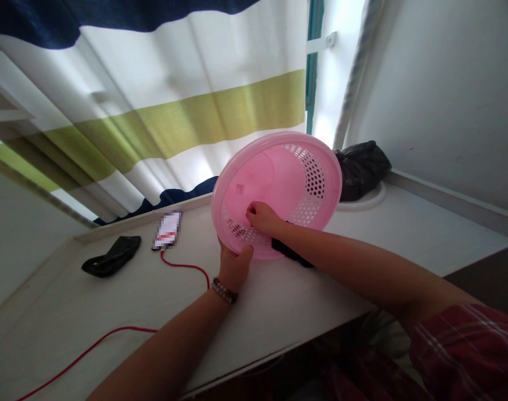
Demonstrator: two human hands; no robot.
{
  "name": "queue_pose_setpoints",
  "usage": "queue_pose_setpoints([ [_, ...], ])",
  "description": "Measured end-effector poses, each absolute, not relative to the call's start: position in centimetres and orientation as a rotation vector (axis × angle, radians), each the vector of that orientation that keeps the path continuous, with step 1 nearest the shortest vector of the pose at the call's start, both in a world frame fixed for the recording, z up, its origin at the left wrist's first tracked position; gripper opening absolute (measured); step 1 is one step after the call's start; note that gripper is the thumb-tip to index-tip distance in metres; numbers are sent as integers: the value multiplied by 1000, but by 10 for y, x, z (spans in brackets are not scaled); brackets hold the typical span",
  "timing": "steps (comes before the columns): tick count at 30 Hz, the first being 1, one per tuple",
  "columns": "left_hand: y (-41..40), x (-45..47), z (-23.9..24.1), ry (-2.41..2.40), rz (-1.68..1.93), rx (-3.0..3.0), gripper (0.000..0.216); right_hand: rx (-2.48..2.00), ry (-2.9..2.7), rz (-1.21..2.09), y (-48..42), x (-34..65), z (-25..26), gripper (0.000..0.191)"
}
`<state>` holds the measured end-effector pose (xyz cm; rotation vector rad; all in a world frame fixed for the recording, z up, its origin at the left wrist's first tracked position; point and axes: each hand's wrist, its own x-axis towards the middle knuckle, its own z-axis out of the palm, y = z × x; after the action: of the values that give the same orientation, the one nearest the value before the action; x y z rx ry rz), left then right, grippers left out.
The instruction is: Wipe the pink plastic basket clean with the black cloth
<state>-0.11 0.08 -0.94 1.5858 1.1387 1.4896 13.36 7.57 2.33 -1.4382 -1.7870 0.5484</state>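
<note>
Pink basket [284, 186] being held tilted over the white tabletop [321, 295], lower-left edge gripped by the left hand [234, 266], right hand [263, 218] clenched inside, anything grasped there hidden, black bag [361, 170] seen behind, phone [167, 229] plugged into red cable [191, 266].

Basket [274, 189] blocking view, partly.
L hand [236, 264] hiding fingertips behind it; R hand [264, 218] concealing any contents; phone [167, 228] scrn blurring; cable [120, 328] running off btm edge; blk bag [358, 170] part-hiding.
</note>
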Motion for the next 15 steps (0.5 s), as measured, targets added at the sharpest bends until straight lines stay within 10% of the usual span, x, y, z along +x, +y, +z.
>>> queue_pose_setpoints([
  [15, 12, -3, -23, 1028, 1455, 1637, 66, -1105, -2676, 804, -88, 242, 77, 27],
])
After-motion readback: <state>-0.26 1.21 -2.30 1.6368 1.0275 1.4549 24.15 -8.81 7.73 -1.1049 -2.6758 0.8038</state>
